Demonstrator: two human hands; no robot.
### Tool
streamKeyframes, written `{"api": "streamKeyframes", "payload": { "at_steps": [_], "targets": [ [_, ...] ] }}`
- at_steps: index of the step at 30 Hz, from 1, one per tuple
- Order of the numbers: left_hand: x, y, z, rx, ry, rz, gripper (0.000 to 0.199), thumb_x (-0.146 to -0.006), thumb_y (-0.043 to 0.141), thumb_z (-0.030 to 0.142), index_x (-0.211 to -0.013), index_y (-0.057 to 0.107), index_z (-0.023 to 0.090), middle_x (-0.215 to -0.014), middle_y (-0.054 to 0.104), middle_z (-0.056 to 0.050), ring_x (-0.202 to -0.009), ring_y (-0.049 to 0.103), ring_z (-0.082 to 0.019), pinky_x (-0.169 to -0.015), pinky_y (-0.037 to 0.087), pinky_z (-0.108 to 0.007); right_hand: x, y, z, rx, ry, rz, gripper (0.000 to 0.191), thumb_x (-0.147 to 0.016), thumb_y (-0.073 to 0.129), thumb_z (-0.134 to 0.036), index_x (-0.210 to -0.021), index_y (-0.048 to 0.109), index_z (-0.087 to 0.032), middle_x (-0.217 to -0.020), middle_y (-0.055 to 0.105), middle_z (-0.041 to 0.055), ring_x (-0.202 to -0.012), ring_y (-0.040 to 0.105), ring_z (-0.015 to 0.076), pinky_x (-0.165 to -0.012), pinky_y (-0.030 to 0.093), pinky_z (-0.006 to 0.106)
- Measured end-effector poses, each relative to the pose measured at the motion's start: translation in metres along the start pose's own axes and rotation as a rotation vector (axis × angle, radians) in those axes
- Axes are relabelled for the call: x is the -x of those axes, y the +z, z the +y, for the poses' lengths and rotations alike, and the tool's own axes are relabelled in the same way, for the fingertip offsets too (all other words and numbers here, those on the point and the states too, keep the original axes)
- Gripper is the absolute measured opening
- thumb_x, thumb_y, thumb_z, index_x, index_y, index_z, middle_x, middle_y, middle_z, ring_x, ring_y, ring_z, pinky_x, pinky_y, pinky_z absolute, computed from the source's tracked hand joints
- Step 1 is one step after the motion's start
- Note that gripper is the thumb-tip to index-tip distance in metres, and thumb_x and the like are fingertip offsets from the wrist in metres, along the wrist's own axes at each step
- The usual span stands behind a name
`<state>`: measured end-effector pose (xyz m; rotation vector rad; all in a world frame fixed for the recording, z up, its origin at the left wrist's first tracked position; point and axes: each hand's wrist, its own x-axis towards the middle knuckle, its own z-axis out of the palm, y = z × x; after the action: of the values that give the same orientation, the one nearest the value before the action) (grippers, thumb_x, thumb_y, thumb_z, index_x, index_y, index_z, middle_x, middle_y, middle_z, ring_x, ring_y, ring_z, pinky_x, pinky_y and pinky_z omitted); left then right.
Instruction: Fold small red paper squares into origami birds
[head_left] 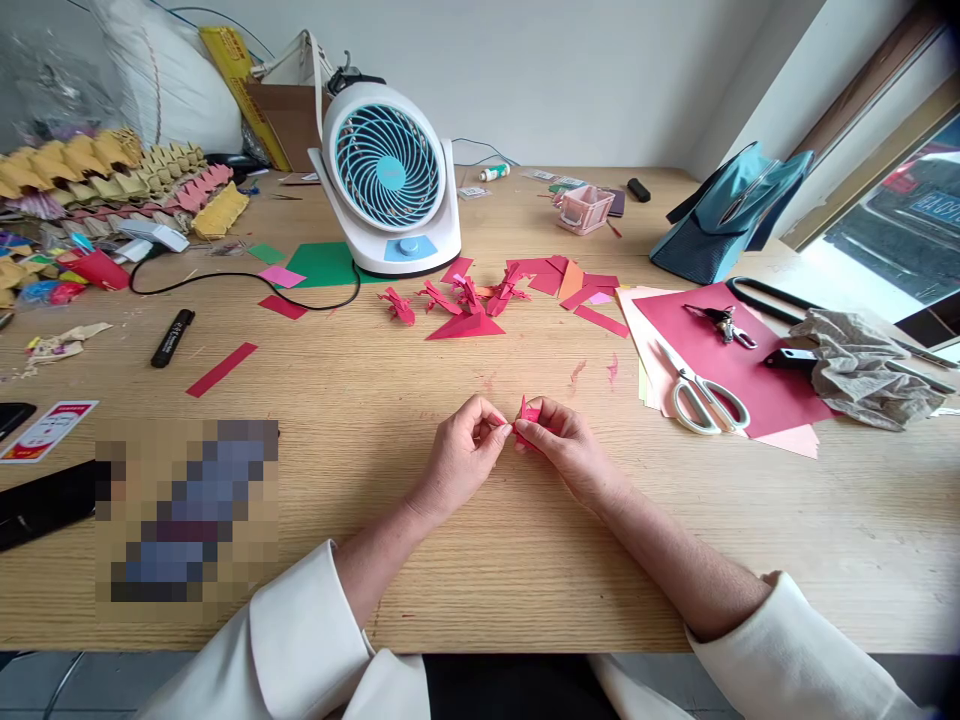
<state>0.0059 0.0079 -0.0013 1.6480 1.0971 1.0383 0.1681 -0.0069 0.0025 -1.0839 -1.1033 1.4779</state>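
Observation:
Above the middle of the table, both hands meet at a small folded piece of red paper (529,414) with a pointed tip sticking up. My right hand (562,440) is closed, thumb and fingers pinching the paper's body. My left hand (469,440) pinches the paper's left end between thumb and forefinger; most of that end is hidden by the fingers. Beyond the hands sit several small folded red paper figures (466,294). In front of them lies a red folded paper triangle (466,327).
Behind stands a white fan (390,170). White-handled scissors (701,390) rest on red paper sheets (772,360) at right, near a teal bag (731,215). Left are a black marker (172,338), a red paper strip (221,369) and a blurred-out object (195,510). Loose paper pieces (600,318) lie behind.

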Motion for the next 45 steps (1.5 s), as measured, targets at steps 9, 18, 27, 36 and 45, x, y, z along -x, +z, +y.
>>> {"api": "streamKeyframes", "payload": {
  "at_steps": [9, 18, 27, 36, 45],
  "targets": [
    [0.0, -0.002, -0.001, 0.065, -0.058, -0.056, 0.014, -0.084, 0.065, 0.028, -0.082, 0.056, 0.018, -0.073, 0.061, 0.002, -0.059, 0.058, -0.01, -0.048, 0.05, -0.018, -0.002, -0.002, 0.005, -0.003, -0.014, 0.018, 0.032, -0.076, 0.077, -0.047, -0.077, 0.06, -0.019, -0.068, 0.06, -0.0025, -0.063, 0.054, 0.0114, -0.064, 0.04, 0.026],
    [-0.004, -0.016, 0.002, -0.297, 0.328, -0.049, 0.007, -0.085, 0.067, 0.021, -0.08, 0.064, 0.019, -0.075, 0.069, 0.0, -0.064, 0.06, -0.011, -0.063, 0.048, -0.023, -0.001, -0.002, 0.0, -0.008, 0.015, -0.007, 0.033, -0.076, 0.075, -0.048, -0.073, 0.06, -0.019, -0.063, 0.059, -0.0024, -0.06, 0.05, 0.0112, -0.061, 0.035, 0.026],
    [-0.004, -0.015, 0.006, -0.361, 0.372, -0.065, 0.01, -0.089, 0.063, 0.018, -0.08, 0.059, 0.019, -0.073, 0.064, 0.001, -0.066, 0.058, -0.011, -0.065, 0.046, -0.023, -0.001, -0.004, 0.003, 0.066, -0.008, -0.021, 0.034, -0.078, 0.073, -0.05, -0.076, 0.057, -0.02, -0.065, 0.057, -0.0027, -0.061, 0.049, 0.0116, -0.061, 0.035, 0.026],
    [-0.001, -0.005, -0.005, -0.071, 0.1, -0.067, 0.015, -0.088, 0.062, 0.026, -0.078, 0.054, 0.018, -0.07, 0.058, 0.002, -0.058, 0.054, -0.009, -0.053, 0.045, -0.019, -0.001, -0.003, 0.001, 0.11, -0.036, -0.021, 0.037, -0.076, 0.074, -0.052, -0.076, 0.055, -0.02, -0.066, 0.053, -0.0027, -0.061, 0.047, 0.0123, -0.059, 0.034, 0.026],
    [0.001, -0.007, 0.004, -0.137, 0.138, -0.06, 0.012, -0.088, 0.06, 0.024, -0.079, 0.054, 0.019, -0.07, 0.058, 0.002, -0.056, 0.051, -0.008, -0.051, 0.043, -0.018, -0.001, -0.002, 0.0, 0.163, -0.061, -0.029, 0.039, -0.077, 0.073, -0.055, -0.075, 0.054, -0.02, -0.067, 0.051, -0.0024, -0.061, 0.045, 0.0123, -0.058, 0.034, 0.027]
  ]
}}
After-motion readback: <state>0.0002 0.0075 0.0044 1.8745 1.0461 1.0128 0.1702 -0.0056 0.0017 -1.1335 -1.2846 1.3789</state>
